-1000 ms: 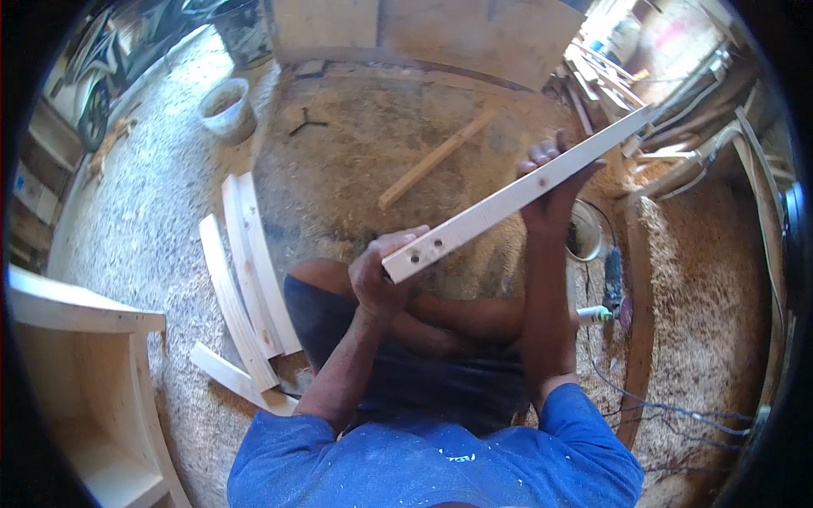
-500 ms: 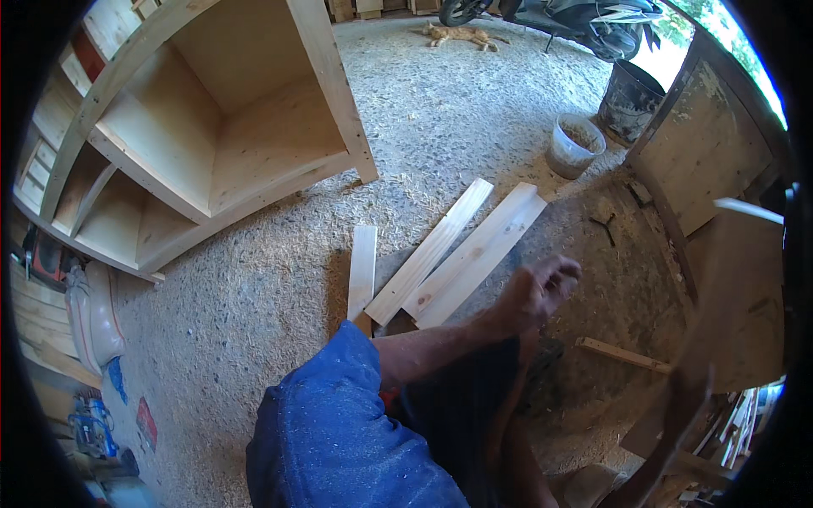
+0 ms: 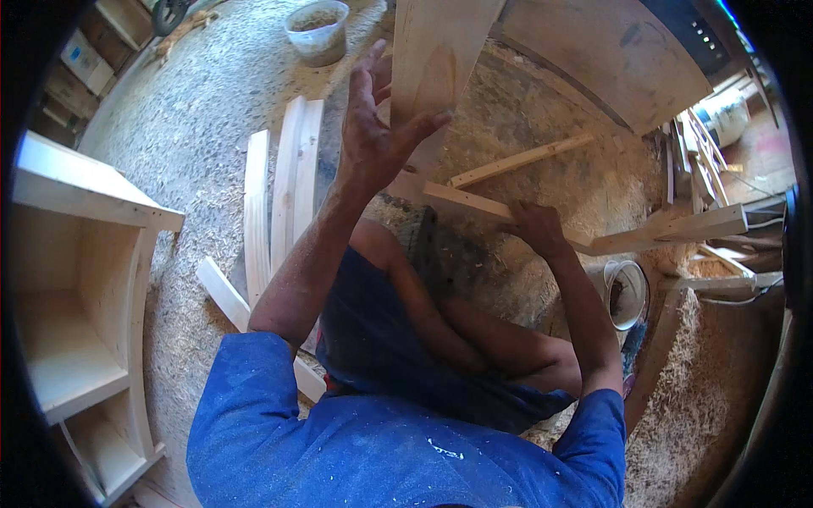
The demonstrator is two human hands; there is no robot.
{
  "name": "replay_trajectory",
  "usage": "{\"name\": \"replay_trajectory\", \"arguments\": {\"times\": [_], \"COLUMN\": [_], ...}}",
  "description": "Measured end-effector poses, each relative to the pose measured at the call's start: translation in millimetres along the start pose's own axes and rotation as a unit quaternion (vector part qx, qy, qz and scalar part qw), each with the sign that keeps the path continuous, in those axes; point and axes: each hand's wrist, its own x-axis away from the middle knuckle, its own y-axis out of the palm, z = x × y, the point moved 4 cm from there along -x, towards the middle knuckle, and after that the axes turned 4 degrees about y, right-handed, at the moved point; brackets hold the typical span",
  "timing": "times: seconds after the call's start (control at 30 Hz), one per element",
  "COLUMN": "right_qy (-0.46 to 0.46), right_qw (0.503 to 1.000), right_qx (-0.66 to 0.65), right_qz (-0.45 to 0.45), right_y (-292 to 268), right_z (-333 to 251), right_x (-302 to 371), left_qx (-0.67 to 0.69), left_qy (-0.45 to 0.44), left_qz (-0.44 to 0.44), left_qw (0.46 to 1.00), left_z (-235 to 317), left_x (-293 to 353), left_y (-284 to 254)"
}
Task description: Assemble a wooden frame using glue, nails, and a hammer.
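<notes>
A wide wooden board [image 3: 436, 59] rises before me toward the top of the view. My left hand [image 3: 377, 135] is at its left edge, thumb across the face and fingers spread along the far side, partly hidden. Further right, my right hand [image 3: 535, 227] curls over a narrow wooden strip [image 3: 470, 201] that slants down to the right below the board. Its fingertips are partly hidden. Beyond the strip another wooden batten [image 3: 521, 159] lies on the floor. Several pale planks [image 3: 284, 182] rest beside my left forearm.
A wooden cabinet frame [image 3: 135, 296] stands at the left. One tub [image 3: 318, 34] sits at the far left, and a white bucket [image 3: 625, 295] is near my right forearm. A wooden beam [image 3: 677, 230] juts in from the right. Shavings [image 3: 677, 381] are piled at the lower right.
My view has swung to the right. The wide board has come from the right side to in front of me. My left hand, formerly away from it, is now at its edge.
</notes>
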Motion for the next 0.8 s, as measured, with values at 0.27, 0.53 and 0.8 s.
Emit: {"name": "replay_trajectory", "arguments": {"times": [0.27, 0.53, 0.8], "right_qy": [-0.002, 0.06, 0.119], "right_qw": [0.999, 0.998, 0.959], "right_qx": [-0.023, 0.01, -0.078], "right_qz": [0.047, 0.01, 0.247], "right_y": [68, 104, -70], "right_z": [-3, -3, 15], "right_x": [-8, -11, 63], "left_qx": [-0.128, -0.125, -0.154], "left_qy": [-0.024, 0.06, 0.103], "left_qz": [-0.017, 0.038, 0.048], "left_qw": [0.991, 0.99, 0.981], "left_z": [7, -14, 11], "left_x": [2, 16, 17], "left_y": [38, 23, 17]}}
